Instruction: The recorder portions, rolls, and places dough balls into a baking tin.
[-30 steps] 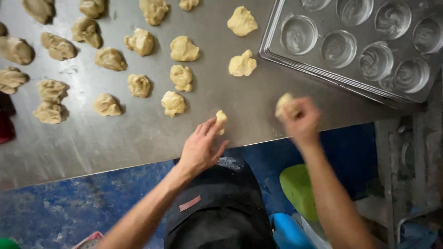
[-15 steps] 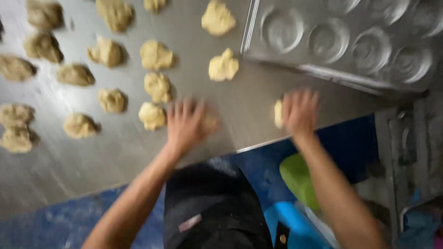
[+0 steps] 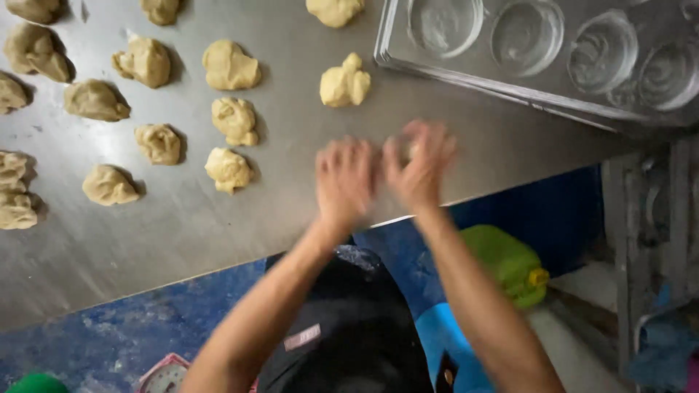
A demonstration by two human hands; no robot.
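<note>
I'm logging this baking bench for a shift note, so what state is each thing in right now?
left hand: over the table edge, blurred, beside the right hand; any dough in it cannot be made out.
right hand: blurred, fingers curled, next to the left hand.
dough lumps: rough, unshaped, spread apart on the table.
steel table: bears the lumps and the tray.
moulded baking tray: cups empty, smeared inside.
</note>
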